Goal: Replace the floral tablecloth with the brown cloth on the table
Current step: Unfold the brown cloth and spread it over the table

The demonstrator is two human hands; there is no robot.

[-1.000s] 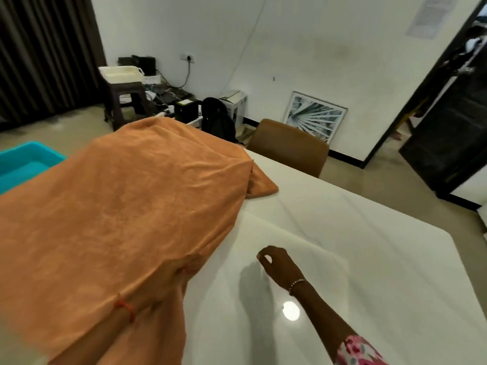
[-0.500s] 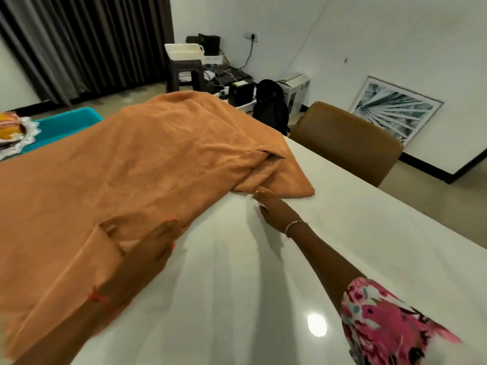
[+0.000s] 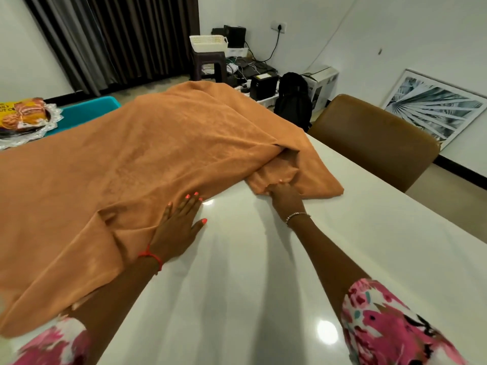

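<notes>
— Cloth first: where does it lie?

— Brown cloth [image 3: 137, 164] covers the left and far part of the white table [image 3: 263, 272]; the near right half is bare. One corner is folded back on itself near the brown chair [image 3: 374, 138]. No floral tablecloth shows on the table.

— And the hands?

— Left hand [image 3: 179, 227] lies flat and open, fingers spread, half on the cloth's edge and half on the tabletop. Right hand [image 3: 283, 197] is closed, pinching the folded corner's edge.

— So how should the spreading go?

— I would keep the left palm pressing as an anchor, so the laid part does not slide, then draw the pinched corner toward the bare right side, low over the surface. Lifting it high would likely drag the whole sheet. The fold by the left wrist will also want smoothing.
</notes>
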